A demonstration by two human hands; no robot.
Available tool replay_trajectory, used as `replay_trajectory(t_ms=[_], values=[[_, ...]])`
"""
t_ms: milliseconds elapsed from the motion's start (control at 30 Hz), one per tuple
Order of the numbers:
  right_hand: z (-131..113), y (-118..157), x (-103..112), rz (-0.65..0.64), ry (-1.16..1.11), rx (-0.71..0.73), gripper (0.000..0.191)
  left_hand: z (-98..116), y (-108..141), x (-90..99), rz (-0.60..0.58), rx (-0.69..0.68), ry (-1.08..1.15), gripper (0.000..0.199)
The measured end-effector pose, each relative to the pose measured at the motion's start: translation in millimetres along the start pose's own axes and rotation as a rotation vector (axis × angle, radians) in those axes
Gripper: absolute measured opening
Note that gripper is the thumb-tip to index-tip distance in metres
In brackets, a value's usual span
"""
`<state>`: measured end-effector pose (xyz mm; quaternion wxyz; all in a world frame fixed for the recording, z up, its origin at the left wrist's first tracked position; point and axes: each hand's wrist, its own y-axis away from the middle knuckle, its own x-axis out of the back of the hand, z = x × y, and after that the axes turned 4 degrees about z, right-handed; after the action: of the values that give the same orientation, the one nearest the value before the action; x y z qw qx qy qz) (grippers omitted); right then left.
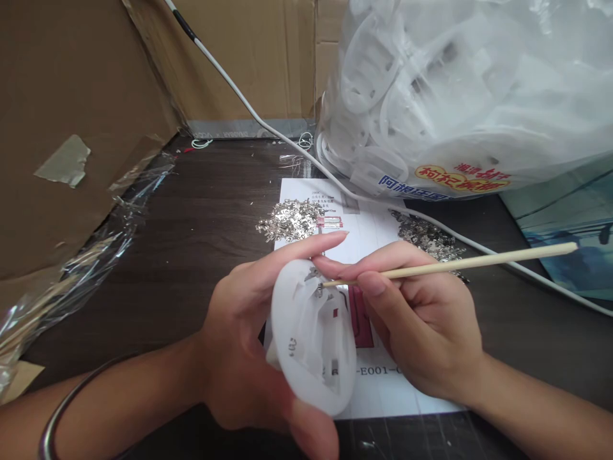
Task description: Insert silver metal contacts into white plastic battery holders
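My left hand [253, 338] is wrapped round a white translucent plastic housing [313, 358], tilted with its hollow inside facing me. Small metal contacts [292, 347] sit in slots within the housing. Between thumb and fingers, my right hand [421, 319] grips a thin wooden stick [479, 263]. The stick's tip reaches into the upper part of the housing, at a metal contact there; whether it presses on the contact I cannot tell. Beneath both hands lies a printed paper sheet [383, 396] with pink pictures on it, partly covered by the hands.
Loose metal contacts lie in a left pile [292, 219] and a darker right pile [426, 236]. A clear bag [460, 102] full of white housings stands at the back right. A white cable [239, 96] crosses the table. Wooden sticks in plastic wrap [71, 281] lie left, beside cardboard walls [249, 57].
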<state>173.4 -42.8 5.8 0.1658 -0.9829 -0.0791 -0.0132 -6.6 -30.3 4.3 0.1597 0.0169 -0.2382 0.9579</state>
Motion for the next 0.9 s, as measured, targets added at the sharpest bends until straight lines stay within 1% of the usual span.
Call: replay_trajectory(t_ms=[67,167,267,367,500,533,633,667,700,833,900], values=[[-1,-1,0,-0.004,0.014,0.023,0.023,0,0,-0.1,0.018,0.012,-0.016,0.066],[-1,-3,0,-0.004,0.023,0.048,0.020,-1,1,0.7,0.008,0.034,-0.021,0.065],[0,-3,-1,-0.009,0.020,0.051,0.017,-4,3,2.8,-0.003,0.053,-0.042,0.060],[1,-2,-2,-0.013,0.029,0.050,0.016,-7,6,3.2,0.009,0.065,-0.018,0.056],[-1,-2,-1,-0.017,0.074,0.072,0.016,-5,8,-0.2,0.032,0.093,0.037,0.067],[-1,-3,-1,-0.016,0.080,0.078,0.015,-3,8,-1.1,0.037,0.116,0.032,0.064],[-2,-4,-1,-0.008,0.075,0.076,0.014,2,8,-1.8,0.042,0.212,0.000,0.046],[-2,-4,-1,-0.007,0.071,0.070,0.014,3,7,-1.4,0.039,0.230,-0.009,0.044],[-2,-5,-1,-0.007,0.067,0.063,0.014,3,7,-0.9,0.032,0.229,-0.010,0.047],[-3,-5,-1,-0.007,0.060,0.038,0.015,1,7,1.0,-0.012,0.148,-0.009,0.075],[-3,-5,-1,-0.004,0.059,0.033,0.017,-1,7,1.6,-0.027,0.124,-0.015,0.079]])
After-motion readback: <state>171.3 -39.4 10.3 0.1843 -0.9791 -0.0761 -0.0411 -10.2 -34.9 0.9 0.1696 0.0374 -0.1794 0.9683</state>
